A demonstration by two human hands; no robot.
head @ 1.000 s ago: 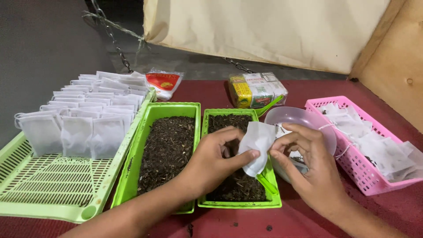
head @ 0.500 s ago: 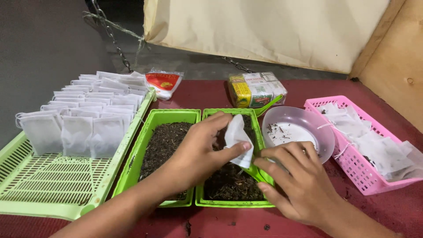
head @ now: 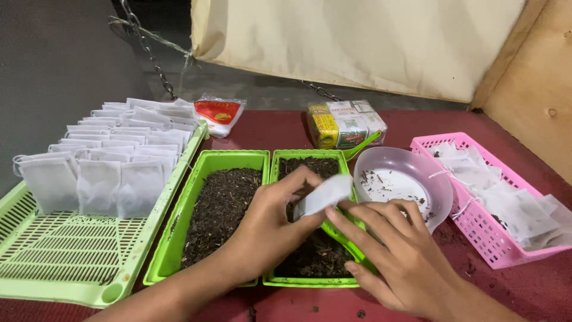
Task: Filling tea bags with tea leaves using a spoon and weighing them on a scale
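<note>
My left hand [head: 271, 223] pinches a small white tea bag [head: 325, 195] between thumb and fingers, above the right of two green trays [head: 279, 161] filled with dark loose tea. My right hand [head: 393, 253] lies just to the right with fingers spread, its fingertips close to the bag's lower edge; I cannot tell whether they touch it. A translucent bowl [head: 438, 179] with a few tea crumbs stands beyond my right hand.
A large pale green slotted tray [head: 53, 268] at left holds rows of filled white tea bags [head: 107, 161]. A pink basket [head: 476, 223] at right holds empty bags with strings. Packets [head: 342, 122] and a red-and-white pouch [head: 217, 113] lie at the back.
The left hand has taken over the tea bag and carried it leftward. The right hand has let go and dropped lower with fingers spread.
</note>
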